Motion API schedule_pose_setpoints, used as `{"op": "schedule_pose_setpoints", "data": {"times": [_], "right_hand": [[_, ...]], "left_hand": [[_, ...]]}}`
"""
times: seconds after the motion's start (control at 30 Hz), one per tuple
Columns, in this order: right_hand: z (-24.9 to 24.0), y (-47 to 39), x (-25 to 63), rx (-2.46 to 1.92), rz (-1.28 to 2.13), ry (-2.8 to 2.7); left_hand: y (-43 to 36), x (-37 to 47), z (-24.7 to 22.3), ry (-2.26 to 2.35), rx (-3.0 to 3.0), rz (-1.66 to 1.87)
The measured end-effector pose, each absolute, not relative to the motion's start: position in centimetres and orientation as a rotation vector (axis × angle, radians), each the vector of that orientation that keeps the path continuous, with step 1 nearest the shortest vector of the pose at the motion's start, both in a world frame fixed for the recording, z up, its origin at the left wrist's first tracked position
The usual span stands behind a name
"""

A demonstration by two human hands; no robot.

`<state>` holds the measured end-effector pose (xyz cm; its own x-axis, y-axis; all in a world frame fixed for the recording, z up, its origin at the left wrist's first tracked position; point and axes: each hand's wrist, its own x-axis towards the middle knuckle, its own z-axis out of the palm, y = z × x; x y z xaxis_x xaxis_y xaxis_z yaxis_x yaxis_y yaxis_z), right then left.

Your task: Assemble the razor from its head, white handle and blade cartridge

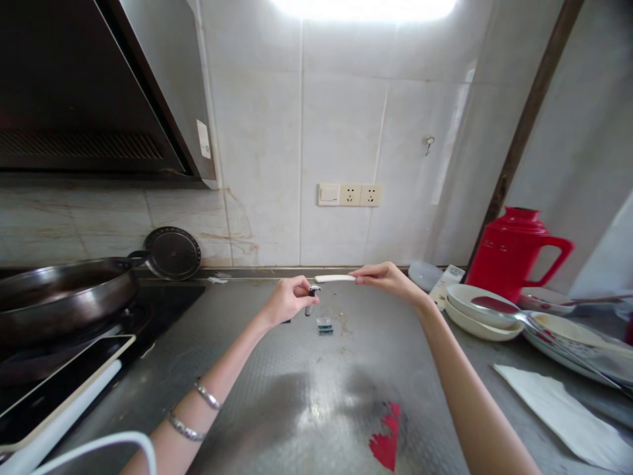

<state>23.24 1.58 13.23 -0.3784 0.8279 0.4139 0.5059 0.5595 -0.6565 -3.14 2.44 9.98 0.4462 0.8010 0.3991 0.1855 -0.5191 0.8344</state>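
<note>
My left hand (291, 303) is closed around a small lighter (309, 307) with a metal top, held upright between thumb and fingers. Opposite it, my right hand (384, 280) pinches one end of a slim white candle (335, 278), which lies almost level and points left. The candle's free end is close to the lighter's top; I cannot tell whether they touch. No flame can be made out. Below the hands, a small clear and dark green piece (325, 326) rests on the metal counter (297, 382).
At left a steel pan (64, 297) stands on the black stove, with a phone (64, 382) in front. Bowls (482, 310), a red thermos (509, 254) and a white napkin (558, 409) crowd the right side. A torn red scrap (386, 442) lies near the front.
</note>
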Motion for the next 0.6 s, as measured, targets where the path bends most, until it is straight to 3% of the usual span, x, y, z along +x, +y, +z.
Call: {"op": "schedule_pose_setpoints", "data": {"times": [0.6], "right_hand": [[11.9, 3.2, 22.3, -0.969, 0.690, -1.811]], "left_hand": [[4.4, -2.1, 7.3, 0.798, 1.781, 1.295]]}}
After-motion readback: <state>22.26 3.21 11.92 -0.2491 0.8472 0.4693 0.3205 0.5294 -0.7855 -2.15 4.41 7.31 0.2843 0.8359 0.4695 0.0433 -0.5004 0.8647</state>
